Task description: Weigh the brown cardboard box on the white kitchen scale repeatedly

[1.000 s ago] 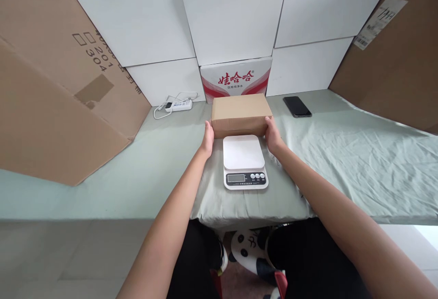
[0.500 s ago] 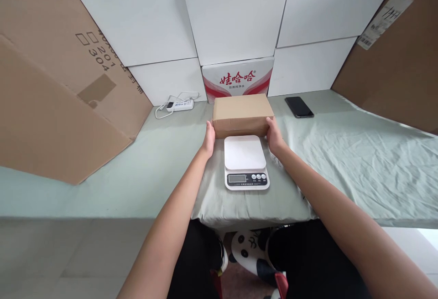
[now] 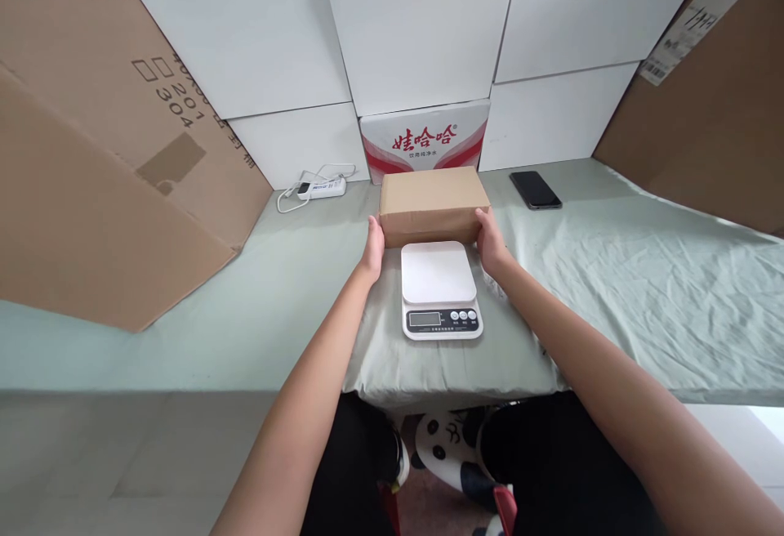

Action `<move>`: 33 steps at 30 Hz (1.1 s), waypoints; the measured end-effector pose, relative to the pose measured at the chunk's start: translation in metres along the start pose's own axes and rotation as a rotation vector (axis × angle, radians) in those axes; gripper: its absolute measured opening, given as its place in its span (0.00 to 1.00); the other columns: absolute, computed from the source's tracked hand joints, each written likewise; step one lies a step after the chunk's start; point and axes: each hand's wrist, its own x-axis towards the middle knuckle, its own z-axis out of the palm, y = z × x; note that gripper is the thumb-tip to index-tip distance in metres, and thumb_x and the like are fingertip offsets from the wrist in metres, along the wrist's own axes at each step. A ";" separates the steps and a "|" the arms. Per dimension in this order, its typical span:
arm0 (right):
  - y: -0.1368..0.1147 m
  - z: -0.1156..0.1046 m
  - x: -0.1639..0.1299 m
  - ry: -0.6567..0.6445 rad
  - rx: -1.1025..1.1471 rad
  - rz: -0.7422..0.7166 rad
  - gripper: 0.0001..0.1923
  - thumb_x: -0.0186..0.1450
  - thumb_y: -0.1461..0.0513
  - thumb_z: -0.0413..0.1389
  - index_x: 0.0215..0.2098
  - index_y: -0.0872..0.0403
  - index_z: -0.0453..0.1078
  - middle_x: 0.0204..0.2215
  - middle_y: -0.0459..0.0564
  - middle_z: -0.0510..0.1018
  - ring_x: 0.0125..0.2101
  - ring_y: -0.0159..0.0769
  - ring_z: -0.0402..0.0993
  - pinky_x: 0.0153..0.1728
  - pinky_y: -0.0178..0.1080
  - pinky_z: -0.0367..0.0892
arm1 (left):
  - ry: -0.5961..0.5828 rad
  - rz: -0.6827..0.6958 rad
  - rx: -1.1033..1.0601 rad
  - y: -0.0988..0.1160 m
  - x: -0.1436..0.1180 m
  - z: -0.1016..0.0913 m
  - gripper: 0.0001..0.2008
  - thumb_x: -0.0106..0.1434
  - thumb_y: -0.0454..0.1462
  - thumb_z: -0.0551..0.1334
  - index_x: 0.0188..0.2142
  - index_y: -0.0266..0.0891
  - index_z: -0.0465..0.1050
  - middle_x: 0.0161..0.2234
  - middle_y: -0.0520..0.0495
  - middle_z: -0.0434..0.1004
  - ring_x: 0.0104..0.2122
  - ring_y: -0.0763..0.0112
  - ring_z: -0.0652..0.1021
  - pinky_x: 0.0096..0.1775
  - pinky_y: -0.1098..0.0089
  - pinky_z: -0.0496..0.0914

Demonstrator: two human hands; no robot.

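On a green-clothed table point(image 3: 612, 274), walled by white cartons point(image 3: 416, 37): brown box point(image 3: 429, 203) clasped between left hand point(image 3: 372, 248) and right hand point(image 3: 490, 243), long axis spanning palm to palm, scale point(image 3: 439, 289) nearer, under the wrists.

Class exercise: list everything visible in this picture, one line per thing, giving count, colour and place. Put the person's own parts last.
cardboard box: one, brown, behind the scale, held at both ends
kitchen scale: one, white, centre front
phone: one, black, right of box
power strip: one, white, left rear
printed carton: one, white and red, behind box
white panels: several, rear
brown cardboard sheets: two, far left and right
tablecloth: one, pale green
left hand: box's left end
right hand: box's right end
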 end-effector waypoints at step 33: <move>-0.001 0.001 0.002 -0.010 0.011 -0.009 0.36 0.62 0.40 0.60 0.65 0.43 0.71 0.69 0.45 0.79 0.74 0.53 0.69 0.76 0.52 0.66 | -0.010 0.024 -0.034 0.002 -0.001 0.003 0.41 0.81 0.57 0.32 0.80 0.43 0.56 0.81 0.48 0.62 0.82 0.63 0.57 0.80 0.60 0.52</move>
